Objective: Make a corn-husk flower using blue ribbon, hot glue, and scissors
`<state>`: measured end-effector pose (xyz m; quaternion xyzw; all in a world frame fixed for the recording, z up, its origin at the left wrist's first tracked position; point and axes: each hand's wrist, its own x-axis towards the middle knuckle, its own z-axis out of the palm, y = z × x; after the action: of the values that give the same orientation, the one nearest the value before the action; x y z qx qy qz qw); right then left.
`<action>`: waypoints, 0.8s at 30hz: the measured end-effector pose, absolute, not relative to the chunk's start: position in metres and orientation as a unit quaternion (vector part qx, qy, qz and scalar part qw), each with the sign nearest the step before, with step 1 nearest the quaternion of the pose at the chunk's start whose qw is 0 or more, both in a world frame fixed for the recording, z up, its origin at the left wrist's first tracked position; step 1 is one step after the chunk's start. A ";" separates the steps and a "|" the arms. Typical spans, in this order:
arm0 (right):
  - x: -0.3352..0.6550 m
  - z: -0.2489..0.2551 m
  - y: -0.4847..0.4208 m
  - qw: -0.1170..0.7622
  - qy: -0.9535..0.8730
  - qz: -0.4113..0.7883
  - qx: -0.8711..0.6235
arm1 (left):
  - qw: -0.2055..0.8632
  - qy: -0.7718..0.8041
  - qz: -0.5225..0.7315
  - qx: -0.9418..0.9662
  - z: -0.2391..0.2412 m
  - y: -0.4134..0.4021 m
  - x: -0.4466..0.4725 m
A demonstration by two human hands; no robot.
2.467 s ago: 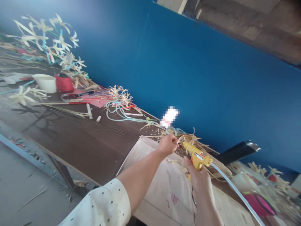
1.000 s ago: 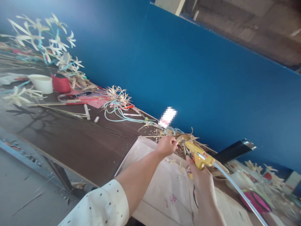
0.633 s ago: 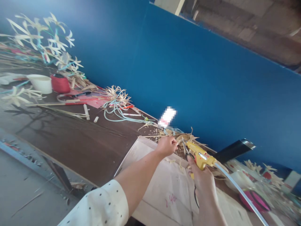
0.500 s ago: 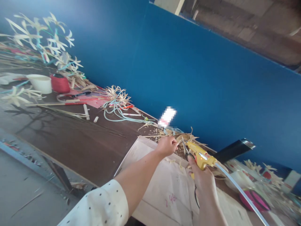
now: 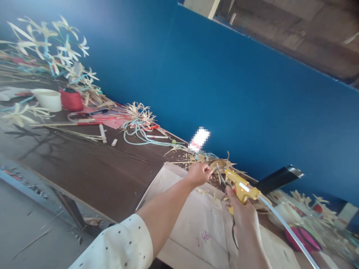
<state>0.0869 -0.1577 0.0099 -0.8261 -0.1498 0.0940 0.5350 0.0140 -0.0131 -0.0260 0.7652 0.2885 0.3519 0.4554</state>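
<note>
My left hand is closed in a pinch around a thin pale strip, mostly hidden by the fingers, above the near edge of dried husk scraps. My right hand grips a yellow hot glue gun, its nozzle pointing left toward the pinched fingers. From the back of the gun a long clear glue stick runs down to the right. Scissors show between the two hands, blades toward the scraps; whether the right hand also holds them I cannot tell. Below both hands lies a pale cardboard sheet.
A black cylinder leans near the blue wall. At right are a pink round item and a white container. Leftward on the brown table lie pale blue cords, a red spool, a white cup and husk flowers.
The glue gun in my right hand has shifted slightly right, its nozzle a little farther from the left fingers. My left hand keeps its place and its pinch.
</note>
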 end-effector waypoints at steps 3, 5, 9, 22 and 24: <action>0.095 0.007 -0.162 0.580 -0.169 0.100 -0.791 | 0.461 0.294 0.347 0.762 -0.028 -0.011 0.016; 0.102 0.007 -0.170 0.613 -0.184 0.099 -0.762 | 0.461 0.297 0.348 0.761 -0.029 -0.011 0.016; 0.125 0.011 -0.204 0.652 -0.164 0.081 -0.736 | 0.467 0.306 0.340 0.757 -0.028 -0.010 0.015; 0.190 -0.019 -0.333 0.554 -0.022 0.087 -0.827 | 0.469 0.296 0.333 0.763 -0.033 -0.010 0.015; 0.190 -0.026 -0.335 0.543 -0.038 0.096 -0.833 | 0.462 0.293 0.336 0.766 -0.034 -0.009 0.015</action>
<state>0.1899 -0.3353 -0.0257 -0.8334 -0.0384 0.0962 0.5429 0.0153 -0.0095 -0.0340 0.7661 0.2934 0.3362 0.4625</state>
